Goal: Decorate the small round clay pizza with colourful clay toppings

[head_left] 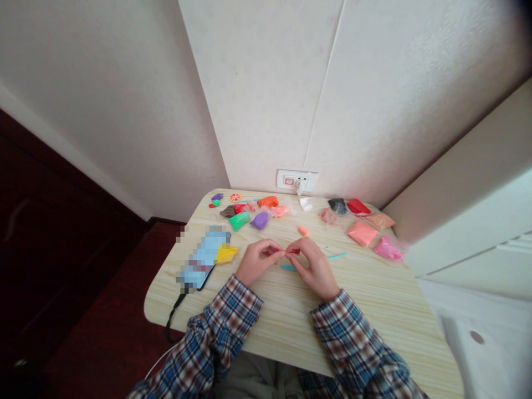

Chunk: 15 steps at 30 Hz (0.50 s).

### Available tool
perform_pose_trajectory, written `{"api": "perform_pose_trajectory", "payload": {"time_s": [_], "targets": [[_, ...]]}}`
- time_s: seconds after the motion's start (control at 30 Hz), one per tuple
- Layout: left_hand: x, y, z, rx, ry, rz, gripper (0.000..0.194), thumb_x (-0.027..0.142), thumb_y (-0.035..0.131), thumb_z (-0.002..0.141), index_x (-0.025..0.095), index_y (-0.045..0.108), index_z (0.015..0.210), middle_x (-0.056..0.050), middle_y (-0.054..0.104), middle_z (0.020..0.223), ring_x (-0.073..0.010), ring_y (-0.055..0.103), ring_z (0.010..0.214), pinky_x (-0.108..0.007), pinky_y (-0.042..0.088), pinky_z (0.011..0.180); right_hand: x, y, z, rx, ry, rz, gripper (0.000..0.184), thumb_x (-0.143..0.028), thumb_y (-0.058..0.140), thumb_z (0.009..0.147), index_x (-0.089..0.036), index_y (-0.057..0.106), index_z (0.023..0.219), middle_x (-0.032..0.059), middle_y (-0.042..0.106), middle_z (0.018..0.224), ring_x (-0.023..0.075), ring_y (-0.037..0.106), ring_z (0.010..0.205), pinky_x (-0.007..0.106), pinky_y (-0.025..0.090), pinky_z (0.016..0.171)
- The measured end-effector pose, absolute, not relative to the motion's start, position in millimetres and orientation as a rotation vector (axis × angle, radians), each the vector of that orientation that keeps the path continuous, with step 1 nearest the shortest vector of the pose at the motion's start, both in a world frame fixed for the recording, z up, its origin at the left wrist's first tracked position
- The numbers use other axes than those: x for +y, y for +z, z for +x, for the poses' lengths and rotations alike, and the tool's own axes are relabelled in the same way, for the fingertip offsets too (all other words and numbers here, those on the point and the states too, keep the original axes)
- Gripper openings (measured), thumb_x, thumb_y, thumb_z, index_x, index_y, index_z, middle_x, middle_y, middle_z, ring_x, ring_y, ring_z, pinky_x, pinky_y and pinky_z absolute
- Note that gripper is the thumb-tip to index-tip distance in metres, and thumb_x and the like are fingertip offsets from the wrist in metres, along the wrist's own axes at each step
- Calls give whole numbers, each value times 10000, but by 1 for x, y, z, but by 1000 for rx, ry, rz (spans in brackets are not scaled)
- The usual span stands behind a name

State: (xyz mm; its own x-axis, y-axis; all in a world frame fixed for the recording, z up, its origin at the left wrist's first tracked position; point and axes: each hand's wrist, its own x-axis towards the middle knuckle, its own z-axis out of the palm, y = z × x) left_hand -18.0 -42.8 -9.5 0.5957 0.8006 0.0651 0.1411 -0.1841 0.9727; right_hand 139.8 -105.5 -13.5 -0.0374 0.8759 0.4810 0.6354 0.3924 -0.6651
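Observation:
Over the middle of the table, my left hand (261,259) and my right hand (310,265) meet at their fingertips. Both are closed in a pinch; a small reddish-orange bit shows between them, too tiny and covered to name. Under my right hand lies a light-blue modelling tool (337,256), its middle hidden by the fingers. Just beyond the hands rests a small orange and yellow clay piece (303,230). A bag of yellow clay (227,254) is left of my left hand, against a phone (205,257) whose screen is blurred.
Bags of green (239,221), purple (260,220) and orange clay (268,201) lie at the back left, near a round citrus-like clay slice (235,197). Black (337,206), red (358,207), coral (362,233) and pink bags (389,249) lie right. A wall socket (297,180) holds a plug.

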Motion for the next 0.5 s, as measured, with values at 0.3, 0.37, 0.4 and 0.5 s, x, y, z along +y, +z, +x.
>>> {"api": "perform_pose_trajectory", "payload": {"time_s": [0.3,0.37,0.4,0.5], "targets": [[-38,-7,-20,724,620,1424,182,296,659,726,117,635,753,9,593,659,-109,540,650,-236,437,668,-109,-10,138,-1781,269,-1285,82,-240,493,877,-199,562,860,36,579,771,180,516,762,342,423,688],[-39,-6,-20,706,615,1393,180,296,659,728,119,638,757,11,595,664,-105,539,653,-233,430,677,-110,-9,138,-1787,239,-1270,74,-233,497,875,-203,564,866,35,582,771,180,513,757,345,424,682],[-39,-5,-20,697,611,1381,178,295,657,731,120,639,760,11,596,668,-103,537,654,-231,426,678,-110,-9,138,-1788,224,-1264,70,-228,500,873,-204,566,871,34,583,771,179,512,752,346,424,679],[-41,-4,-19,680,612,1338,166,287,648,741,122,636,748,16,589,668,-95,523,642,-220,412,662,-112,-7,138,-1786,189,-1251,65,-204,508,867,-206,567,893,34,592,784,174,512,752,344,423,676]]}}
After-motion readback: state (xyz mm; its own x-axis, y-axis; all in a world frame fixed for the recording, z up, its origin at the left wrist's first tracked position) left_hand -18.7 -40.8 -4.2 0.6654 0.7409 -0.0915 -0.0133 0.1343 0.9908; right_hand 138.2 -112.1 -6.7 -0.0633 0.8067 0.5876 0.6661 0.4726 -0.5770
